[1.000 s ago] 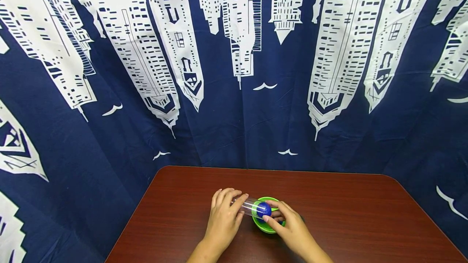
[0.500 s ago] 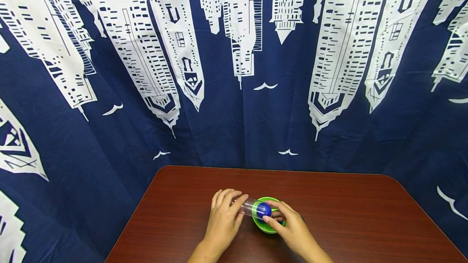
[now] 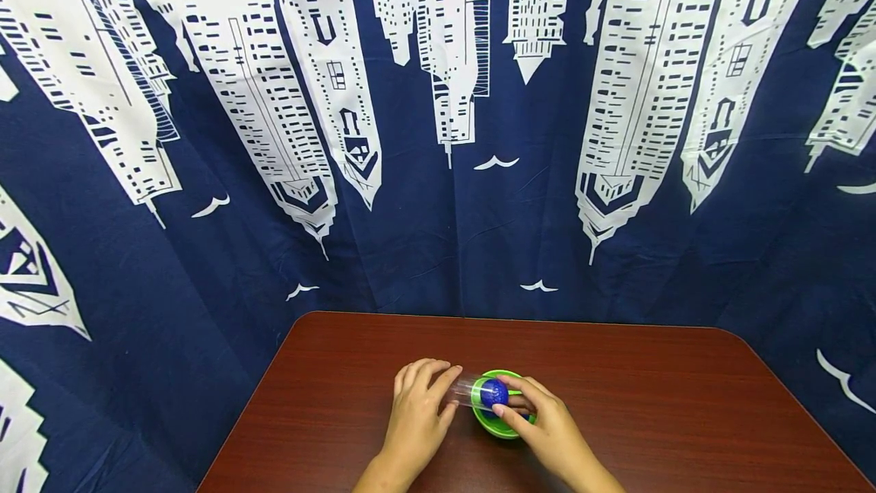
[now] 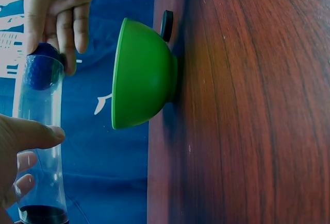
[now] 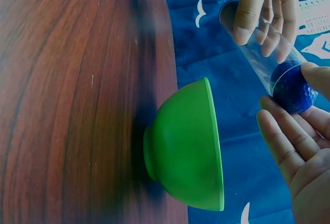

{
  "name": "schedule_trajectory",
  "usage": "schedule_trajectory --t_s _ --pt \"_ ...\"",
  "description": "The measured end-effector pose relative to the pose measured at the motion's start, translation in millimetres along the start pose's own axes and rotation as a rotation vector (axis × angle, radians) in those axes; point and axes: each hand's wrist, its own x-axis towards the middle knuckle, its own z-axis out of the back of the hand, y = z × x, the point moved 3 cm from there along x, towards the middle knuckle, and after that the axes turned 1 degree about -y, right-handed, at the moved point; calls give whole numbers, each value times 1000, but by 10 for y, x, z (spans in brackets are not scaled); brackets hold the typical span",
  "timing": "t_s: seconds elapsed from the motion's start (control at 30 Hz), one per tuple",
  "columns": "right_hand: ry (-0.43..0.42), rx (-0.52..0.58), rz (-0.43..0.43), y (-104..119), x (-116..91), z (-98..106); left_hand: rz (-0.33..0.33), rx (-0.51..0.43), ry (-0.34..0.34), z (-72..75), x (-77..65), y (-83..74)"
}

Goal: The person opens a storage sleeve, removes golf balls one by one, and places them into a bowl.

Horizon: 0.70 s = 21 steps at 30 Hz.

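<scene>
My left hand [image 3: 417, 417] holds a clear plastic tube [image 4: 44, 110], thumb on one side and fingers on the other. Toward the left, the tube ends in a dark base [image 4: 44, 214]. At its right end a dimpled blue ball [image 5: 293, 87] sits partly inside the mouth and partly sticks out. My right hand [image 3: 550, 432] pinches the ball there between thumb and fingers. Below the tube's mouth stands a green bowl [image 5: 188, 147], upright on the table. In the head view some blue shows inside the bowl, partly covered by the tube and my right hand.
A small black disc [image 4: 166, 26] is beside the bowl's base. The brown wooden table [image 3: 650, 386] has rounded far corners. Behind it hangs a navy cloth [image 3: 411, 249] printed with white buildings and birds.
My left hand has shifted very slightly left along the tube. The right hand, ball and bowl look about the same.
</scene>
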Motion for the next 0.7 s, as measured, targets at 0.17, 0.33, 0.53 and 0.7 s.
schedule_trajectory --t_s 0.17,0.33,0.53,0.7 --pt "-23 26 4 13 -6 3 7 -11 -18 -5 -9 3" --pt "-46 30 48 36 -12 19 32 -38 -27 -18 -24 14" --pt "-70 23 79 59 -4 41 46 -58 -51 -30 -34 27" --pt "-87 9 124 72 9 54 56 -59 -61 -32 -44 31"
